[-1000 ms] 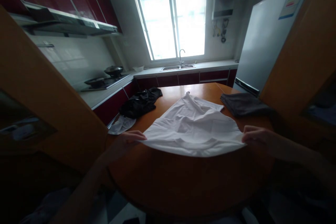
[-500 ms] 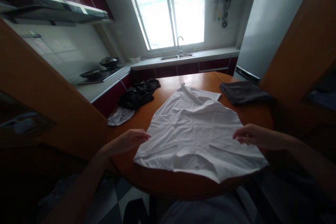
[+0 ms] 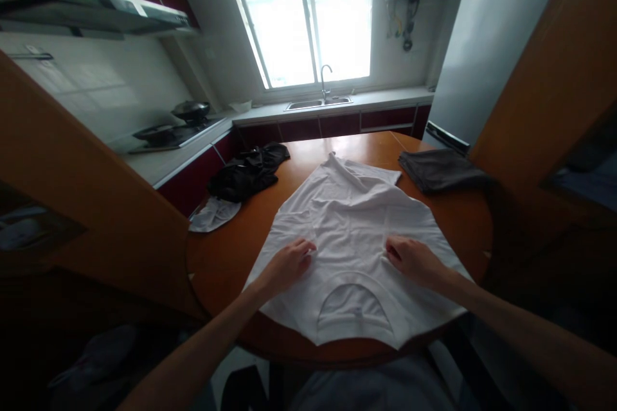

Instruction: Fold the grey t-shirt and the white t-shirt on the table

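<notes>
A white T-shirt (image 3: 351, 218) lies spread on the round wooden table (image 3: 216, 263), its neckline toward me and its far end bunched and creased. My left hand (image 3: 289, 263) rests on the left half of the shirt, above the collar, with fingers curled and pinched at the cloth. On the right half, level with it, my right hand (image 3: 412, 260) is closed with its fingertips at a small crease in the fabric. The fingertips of both hands are partly hidden.
Black clothing (image 3: 248, 173) and a white cloth piece (image 3: 214, 213) lie at the table's left edge. A folded dark grey garment (image 3: 441, 170) sits at the right. Beyond are a sink (image 3: 318, 103), a stove with pans (image 3: 173, 131) and a fridge (image 3: 486, 51).
Both hands have moved inward from the shirt's side edges onto its middle. The collar area now lies flatter and its neck opening shows rounder. The view has shifted slightly.
</notes>
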The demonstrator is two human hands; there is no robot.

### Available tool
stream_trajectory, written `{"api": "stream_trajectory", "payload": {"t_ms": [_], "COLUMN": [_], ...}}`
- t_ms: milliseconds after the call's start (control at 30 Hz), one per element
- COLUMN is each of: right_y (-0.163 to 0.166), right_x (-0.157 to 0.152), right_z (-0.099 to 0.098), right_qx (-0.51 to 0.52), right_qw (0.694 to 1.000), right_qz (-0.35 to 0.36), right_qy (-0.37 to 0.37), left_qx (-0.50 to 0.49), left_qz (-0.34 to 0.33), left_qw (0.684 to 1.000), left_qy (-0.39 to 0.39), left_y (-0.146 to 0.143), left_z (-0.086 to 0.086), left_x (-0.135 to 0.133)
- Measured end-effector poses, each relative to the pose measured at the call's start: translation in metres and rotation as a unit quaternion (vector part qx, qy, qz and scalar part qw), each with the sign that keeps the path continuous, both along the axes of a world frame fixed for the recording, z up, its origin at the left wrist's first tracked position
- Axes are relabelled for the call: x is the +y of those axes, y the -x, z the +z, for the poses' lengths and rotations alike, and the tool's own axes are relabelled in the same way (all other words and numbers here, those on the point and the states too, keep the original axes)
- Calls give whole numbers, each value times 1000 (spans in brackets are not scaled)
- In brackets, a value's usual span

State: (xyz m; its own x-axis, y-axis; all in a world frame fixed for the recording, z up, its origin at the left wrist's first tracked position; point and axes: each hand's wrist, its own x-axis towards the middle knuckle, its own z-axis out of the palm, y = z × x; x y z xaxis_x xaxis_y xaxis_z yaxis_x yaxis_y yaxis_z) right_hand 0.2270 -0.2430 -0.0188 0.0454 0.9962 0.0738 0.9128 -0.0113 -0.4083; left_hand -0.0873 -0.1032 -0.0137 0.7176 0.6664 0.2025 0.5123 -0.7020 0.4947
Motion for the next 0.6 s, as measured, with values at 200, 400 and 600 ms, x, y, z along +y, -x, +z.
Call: {"api": "stream_trajectory", "payload": {"t_ms": [200, 400, 600], "right_y": [-76, -214, -217], "right_x": [-14, -66, -54], "right_z": [19, 19, 28], "right_qx": [109, 56, -99], "right_qw": [985, 934, 929], "right_qz": [-110, -352, -357], "right_qy": [-79, -2, -21], "left_qx": [-118, 14, 38], "left_qz": [294, 455, 428], "left_qw": [948, 890, 890], "left_qy": [-29, 27, -155], "left_y": [80, 189, 170], "left_z": [18, 10, 14], "left_x": [64, 104, 130]}}
